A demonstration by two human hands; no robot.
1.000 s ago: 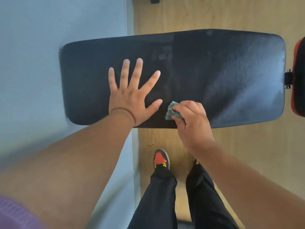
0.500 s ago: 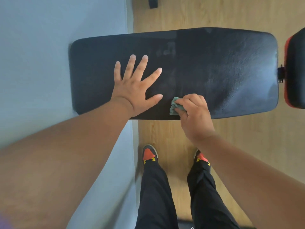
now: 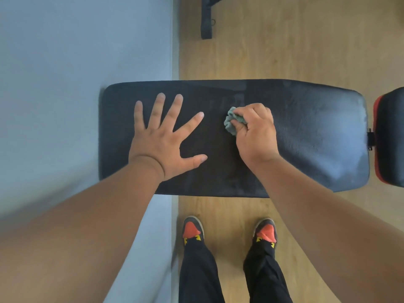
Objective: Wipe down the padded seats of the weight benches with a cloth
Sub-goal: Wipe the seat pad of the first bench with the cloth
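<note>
A black padded bench seat (image 3: pixel 310 136) stretches across the middle of the view. My left hand (image 3: pixel 166 141) lies flat on its left half, fingers spread, holding nothing. My right hand (image 3: pixel 255 132) is closed around a bunched teal cloth (image 3: pixel 232 122) and presses it on the pad near the centre, just right of my left hand. Most of the cloth is hidden inside my fist. A second black pad with red trim (image 3: pixel 389 138) adjoins the seat at the right edge.
Grey-blue matting (image 3: pixel 76 62) covers the floor on the left and wood flooring (image 3: pixel 284 40) on the right. A black bench foot (image 3: pixel 206 18) lies beyond the pad. My feet in orange-and-black shoes (image 3: pixel 192 230) stand on the wood in front of the bench.
My right hand has slid the cloth from the pad's near edge away from me toward its middle. My left hand stays flat. The view has shifted, showing more floor beyond the bench.
</note>
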